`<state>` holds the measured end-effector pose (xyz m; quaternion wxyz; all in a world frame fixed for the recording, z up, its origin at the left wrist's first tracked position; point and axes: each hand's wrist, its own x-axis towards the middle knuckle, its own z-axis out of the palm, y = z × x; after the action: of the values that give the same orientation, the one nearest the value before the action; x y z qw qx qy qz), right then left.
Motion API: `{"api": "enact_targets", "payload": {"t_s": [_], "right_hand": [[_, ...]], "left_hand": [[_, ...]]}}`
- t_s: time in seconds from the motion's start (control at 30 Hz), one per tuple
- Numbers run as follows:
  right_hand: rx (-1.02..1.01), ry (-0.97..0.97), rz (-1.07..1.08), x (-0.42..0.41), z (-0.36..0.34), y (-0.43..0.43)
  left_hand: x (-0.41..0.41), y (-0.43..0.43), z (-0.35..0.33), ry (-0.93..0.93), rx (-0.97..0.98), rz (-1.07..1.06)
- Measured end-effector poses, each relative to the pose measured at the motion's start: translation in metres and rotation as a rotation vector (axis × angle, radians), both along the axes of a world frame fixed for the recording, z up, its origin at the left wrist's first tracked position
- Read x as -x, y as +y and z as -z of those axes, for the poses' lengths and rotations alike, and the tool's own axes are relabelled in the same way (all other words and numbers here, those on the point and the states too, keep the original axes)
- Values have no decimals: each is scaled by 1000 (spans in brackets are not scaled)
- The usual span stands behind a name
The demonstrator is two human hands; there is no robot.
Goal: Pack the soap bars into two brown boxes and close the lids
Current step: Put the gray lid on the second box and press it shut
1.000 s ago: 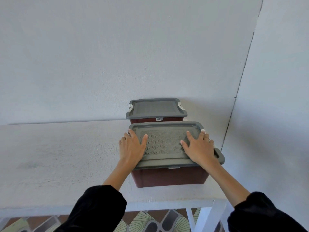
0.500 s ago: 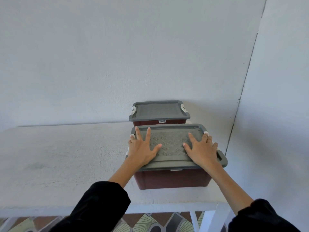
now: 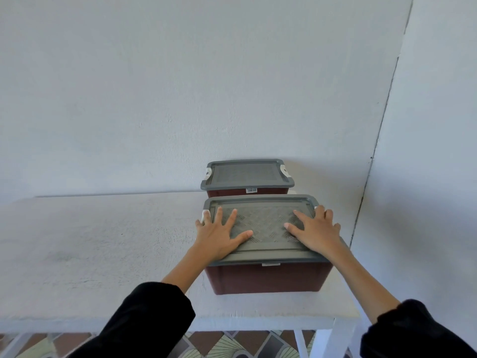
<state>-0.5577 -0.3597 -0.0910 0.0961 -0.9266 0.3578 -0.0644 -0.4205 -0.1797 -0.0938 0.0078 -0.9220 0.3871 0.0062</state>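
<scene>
Two brown boxes with grey lids stand one behind the other at the table's right end. The near brown box (image 3: pixel 268 279) carries its grey lid (image 3: pixel 265 223) flat on top. My left hand (image 3: pixel 219 233) lies palm down on the lid's left side, fingers spread. My right hand (image 3: pixel 316 231) lies palm down on its right side, fingers spread. The far brown box (image 3: pixel 224 193) sits against the wall with its grey lid (image 3: pixel 246 174) down and white latches at both ends. No soap bars are visible.
The white table (image 3: pixel 103 241) stretches left of the boxes. White walls stand behind and to the right, meeting in a corner just past the boxes. The table's front edge (image 3: pixel 232 325) lies close below the near box; patterned floor tiles show beneath.
Both hands have spread their fingers and shifted slightly inward and forward on the near lid. The camera has tilted, so the boxes appear a little to the right.
</scene>
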Motion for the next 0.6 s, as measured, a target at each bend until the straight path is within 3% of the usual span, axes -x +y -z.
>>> {"api": "enact_targets", "payload": {"t_s": [0.17, 0.33, 0.6], "right_hand": [[-392, -232, -65, 15, -7, -36], [-714, -392, -141, 28, 3, -42], [-745, -481, -124, 21, 16, -49]], "left_hand": [[-7, 4, 3, 154, 234, -64], [-17, 3, -1, 243, 305, -134], [-34, 4, 5, 267, 440, -193]]}}
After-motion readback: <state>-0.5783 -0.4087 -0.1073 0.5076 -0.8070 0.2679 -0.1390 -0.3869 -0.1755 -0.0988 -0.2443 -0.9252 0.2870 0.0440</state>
